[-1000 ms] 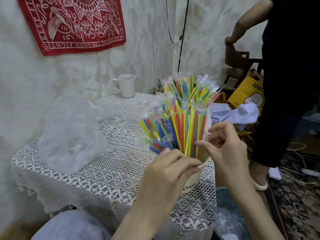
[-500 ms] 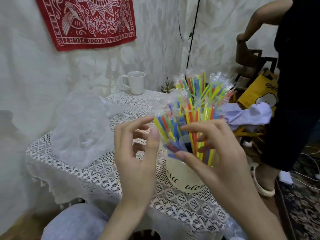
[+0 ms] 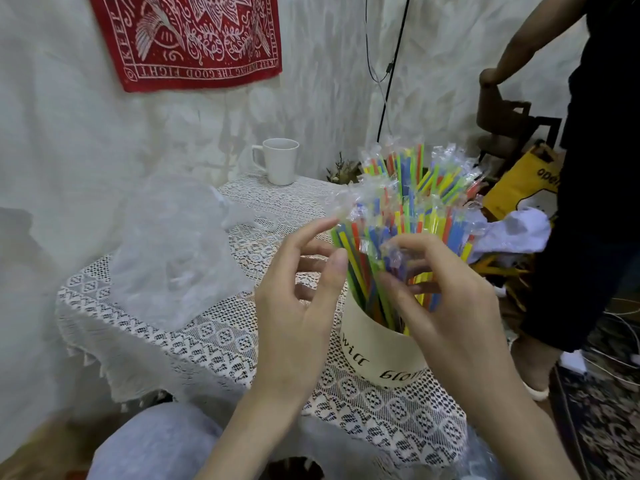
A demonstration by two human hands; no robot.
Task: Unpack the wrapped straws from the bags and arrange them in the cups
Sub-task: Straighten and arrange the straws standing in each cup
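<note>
Nearest, the cream cup (image 3: 377,355) stands on the lace table (image 3: 214,337), crammed with wrapped straws (image 3: 408,216). The right hand (image 3: 446,306) curls round several; the left hand (image 3: 298,306), fingers loose, brushes their left side. Left of the cup lies an empty bag (image 3: 173,251); behind it, a white mug (image 3: 280,161).

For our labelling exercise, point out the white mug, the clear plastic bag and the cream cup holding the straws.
white mug (image 3: 282,166), head view, front wall.
clear plastic bag (image 3: 173,251), head view, crumpled middle.
cream cup (image 3: 377,351), head view, lettered side.
</note>
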